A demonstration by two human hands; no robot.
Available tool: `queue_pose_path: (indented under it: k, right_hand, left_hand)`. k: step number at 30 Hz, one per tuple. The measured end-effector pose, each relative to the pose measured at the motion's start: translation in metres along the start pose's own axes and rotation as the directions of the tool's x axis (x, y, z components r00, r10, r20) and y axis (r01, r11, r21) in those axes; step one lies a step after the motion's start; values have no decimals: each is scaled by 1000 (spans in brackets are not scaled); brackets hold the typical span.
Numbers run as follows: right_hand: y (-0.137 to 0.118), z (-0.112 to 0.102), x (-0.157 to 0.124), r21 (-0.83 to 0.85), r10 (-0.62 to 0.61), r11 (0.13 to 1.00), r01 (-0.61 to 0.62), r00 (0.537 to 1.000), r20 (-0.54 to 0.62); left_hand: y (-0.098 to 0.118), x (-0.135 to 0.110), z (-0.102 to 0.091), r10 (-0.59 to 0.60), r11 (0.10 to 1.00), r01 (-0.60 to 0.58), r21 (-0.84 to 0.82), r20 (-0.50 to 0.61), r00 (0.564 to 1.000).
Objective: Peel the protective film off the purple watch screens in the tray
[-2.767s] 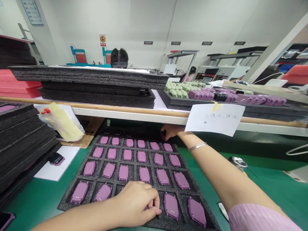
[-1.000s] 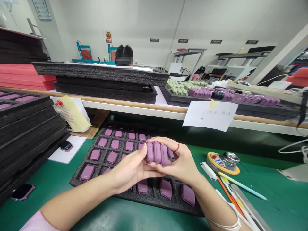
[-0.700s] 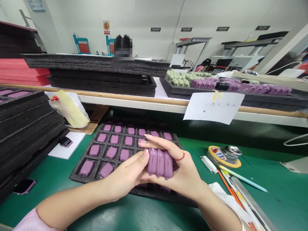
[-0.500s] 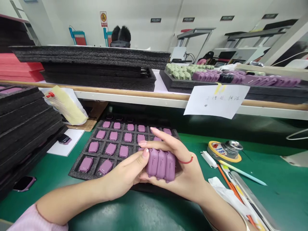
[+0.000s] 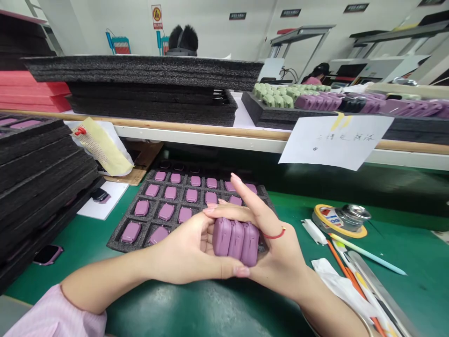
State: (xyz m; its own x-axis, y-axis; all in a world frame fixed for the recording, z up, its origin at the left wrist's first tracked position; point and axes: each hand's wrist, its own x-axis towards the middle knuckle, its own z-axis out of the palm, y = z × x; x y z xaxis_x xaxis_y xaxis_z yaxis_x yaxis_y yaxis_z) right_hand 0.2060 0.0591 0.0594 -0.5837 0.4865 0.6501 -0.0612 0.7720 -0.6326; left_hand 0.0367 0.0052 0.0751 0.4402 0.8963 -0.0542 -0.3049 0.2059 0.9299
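Three purple smartwatch cases (image 5: 235,241) stand side by side between my two hands, above the near right part of a black foam tray (image 5: 117,241). My left hand (image 5: 185,255) wraps the row from the left, its thumb stretched along the bottom edge and its other fingers partly hidden behind. From the right, my right hand (image 5: 280,257) cups the cases, with its index finger pointing up and away from them. Several more purple watch cases (image 5: 166,212) sit in the tray's compartments; my forearm and hands cover some of the compartments.
Stacked black foam trays (image 5: 38,168) stand at left, beside a dark-screened watch (image 5: 48,255). At right lie a tape roll (image 5: 321,220), a pale pen (image 5: 368,255), tools and a crumpled tissue (image 5: 333,278). A shelf edge (image 5: 210,133) with a hanging paper (image 5: 333,142) crosses behind.
My left thumb has moved from the upper left of the row down to its bottom edge. The left fingers have closed in around the cases. The whole view has shifted slightly.
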Motion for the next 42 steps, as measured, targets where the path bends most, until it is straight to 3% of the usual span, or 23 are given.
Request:
queue_pose_path:
  k: [3, 10, 17, 21, 24, 26, 30, 34, 38, 42]
  right_hand:
    - [0, -1, 0, 23, -6, 1000, 7, 1000, -23]
    - [2, 3, 0, 41, -58, 997, 59, 998, -40]
    - [3, 3, -3, -20, -128, 992, 127, 992, -24]
    - [4, 5, -3, -90, -143, 986, 140, 989, -24]
    - [5, 9, -3, -171, -154, 975, 145, 987, -44]
    - [5, 12, -4, -227, -190, 958, 175, 981, -44]
    - [3, 14, -5, -259, -221, 942, 211, 975, -8]
    - [0, 12, -4, -139, -112, 984, 113, 994, 10]
    - [2, 7, -1, -46, -144, 988, 147, 988, 50]
    - [-1, -3, -4, -65, -169, 982, 178, 978, 126]
  left_hand:
    - [1, -1, 2, -23, 999, 24, -33, 19, 1000]
    - [4, 2, -1, -35, 998, 32, 59, 41, 999]
    - [5, 2, -2, 5, 995, -12, 95, 71, 997]
    - [-3, 3, -2, 140, 976, -146, 163, 47, 989]
    - [-11, 6, 0, 307, 910, -290, 296, -14, 952]
    - [-14, 7, 3, 343, 891, -311, 332, -41, 939]
    - [-11, 6, 6, 256, 942, -227, 246, -94, 962]
    - [-2, 2, 1, 147, 978, -140, 157, -34, 988]
    - [4, 0, -4, 159, 956, -169, 241, 60, 985]
    - [7, -2, -4, 192, 928, -166, 335, -46, 980]
